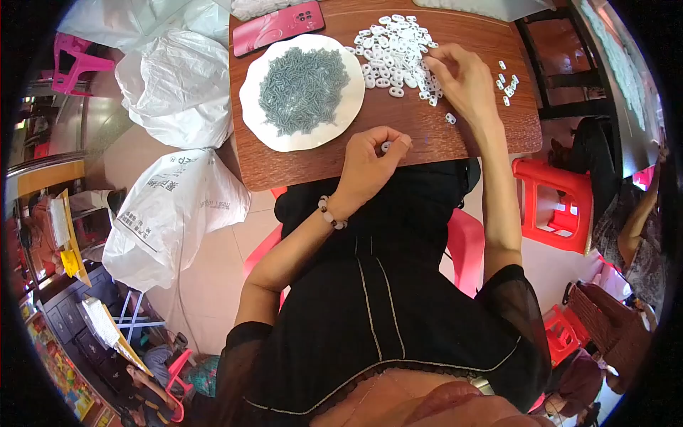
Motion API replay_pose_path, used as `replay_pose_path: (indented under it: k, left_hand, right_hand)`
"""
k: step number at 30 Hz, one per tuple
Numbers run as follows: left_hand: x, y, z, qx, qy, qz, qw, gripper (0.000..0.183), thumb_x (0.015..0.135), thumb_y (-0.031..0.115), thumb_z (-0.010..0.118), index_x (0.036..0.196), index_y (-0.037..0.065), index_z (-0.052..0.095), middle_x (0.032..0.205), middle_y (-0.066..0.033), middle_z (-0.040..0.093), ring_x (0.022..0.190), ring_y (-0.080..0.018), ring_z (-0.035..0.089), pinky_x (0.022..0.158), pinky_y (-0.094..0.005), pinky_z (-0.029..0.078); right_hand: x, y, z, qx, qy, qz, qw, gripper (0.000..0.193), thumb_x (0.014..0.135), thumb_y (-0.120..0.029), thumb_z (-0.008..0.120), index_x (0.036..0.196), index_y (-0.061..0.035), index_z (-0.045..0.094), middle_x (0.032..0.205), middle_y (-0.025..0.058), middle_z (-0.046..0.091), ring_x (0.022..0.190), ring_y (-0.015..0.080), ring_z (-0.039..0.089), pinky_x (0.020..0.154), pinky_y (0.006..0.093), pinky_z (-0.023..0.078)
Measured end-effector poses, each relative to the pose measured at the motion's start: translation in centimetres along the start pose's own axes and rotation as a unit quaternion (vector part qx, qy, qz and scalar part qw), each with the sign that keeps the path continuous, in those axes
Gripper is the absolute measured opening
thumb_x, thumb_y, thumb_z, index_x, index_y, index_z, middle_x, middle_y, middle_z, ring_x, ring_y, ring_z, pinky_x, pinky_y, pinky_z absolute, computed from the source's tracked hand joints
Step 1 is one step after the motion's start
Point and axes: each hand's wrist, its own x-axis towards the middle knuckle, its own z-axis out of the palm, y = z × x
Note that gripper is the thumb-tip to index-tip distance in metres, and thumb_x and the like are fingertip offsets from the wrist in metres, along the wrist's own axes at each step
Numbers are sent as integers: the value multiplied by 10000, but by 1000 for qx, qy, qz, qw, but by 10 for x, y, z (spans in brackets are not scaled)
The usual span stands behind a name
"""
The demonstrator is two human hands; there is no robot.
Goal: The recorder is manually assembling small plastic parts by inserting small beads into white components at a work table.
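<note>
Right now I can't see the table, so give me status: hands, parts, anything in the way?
Left hand pinches one white piece. Right hand on white pile. Plate of grey screws beside; nothing blocking.

A small white oval plastic piece (385, 146) sits pinched between the fingertips of the left hand (370, 167) just above the near edge of the worktop, while the right hand (462, 82) rests its fingers on a loose heap of matching white pieces (395, 46) farther back.

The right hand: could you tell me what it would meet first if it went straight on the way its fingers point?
The right hand would likely first meet the pile of small white pieces that its fingertips already touch.
</note>
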Motion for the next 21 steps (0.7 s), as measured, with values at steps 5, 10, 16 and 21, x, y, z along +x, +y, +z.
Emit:
replay_pose_path:
  k: [5, 10, 16, 21]
  left_hand:
    - [-1, 1, 0, 46, -11, 19, 999, 188, 901, 169, 631, 833, -2, 673, 715, 19, 622, 603, -15, 486, 542, -170, 381]
    - [-1, 4, -1, 8, 0, 6, 1000, 194, 876, 150, 647, 788, -23, 647, 638, 45, 559, 583, -11, 435, 506, -200, 342]
    - [1, 4, -2, 33, -4, 15, 999, 202, 874, 161, 652, 787, -22, 647, 620, 52, 531, 573, -9, 424, 502, -203, 334]
    - [1, 5, -2, 28, -7, 5, 1000, 195, 873, 157, 655, 790, -19, 651, 621, 54, 528, 575, -7, 423, 502, -202, 333]
  right_hand:
    - [31, -1, 32, -8, 7, -125, 992, 205, 870, -184, 622, 1038, -74, 663, 962, 137, 646, 931, 311, 553, 816, 397, 450]
    - [18, -5, 21, -19, -93, -139, 986, 181, 841, -47, 599, 1013, -62, 655, 986, 110, 646, 932, 312, 544, 808, 390, 454]
    - [0, -1, -2, -7, -80, -140, 987, 208, 825, -3, 597, 1013, -64, 664, 1013, 99, 655, 978, 287, 560, 823, 372, 463]
    - [4, 10, 1, -31, -52, -112, 992, 230, 826, -6, 594, 1036, -63, 667, 988, 103, 657, 964, 279, 568, 803, 374, 467]
